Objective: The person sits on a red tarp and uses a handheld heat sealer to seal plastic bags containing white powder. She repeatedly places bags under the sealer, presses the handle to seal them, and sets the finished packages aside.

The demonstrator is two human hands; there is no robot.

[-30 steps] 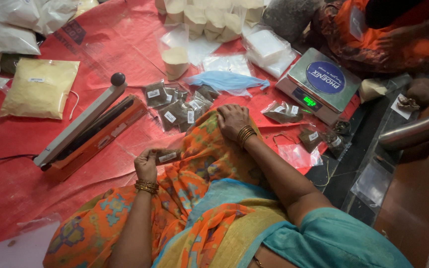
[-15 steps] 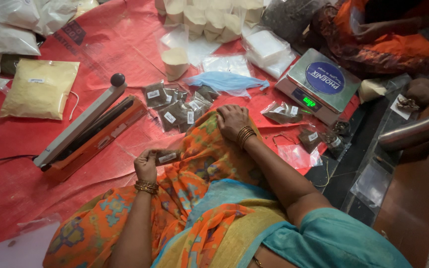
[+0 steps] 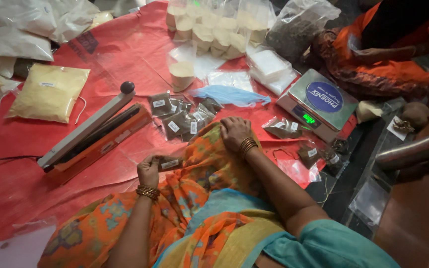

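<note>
Left hand (image 3: 148, 170) curled closed, wrist bent; right hand (image 3: 234, 133) rests flat, palm down (both forearms extended forward, bangled).

- One camera sits on the person's head.
- It looks down, close, at the left hand (image 3: 148, 171), right hand (image 3: 234, 133) and lap.
- Farther ahead it sees the red sheet (image 3: 125, 54).

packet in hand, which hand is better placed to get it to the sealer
Left, probably. The left hand already grips the packet and sits nearest the sealer; the right hand rests on the knee, holding nothing.
</note>
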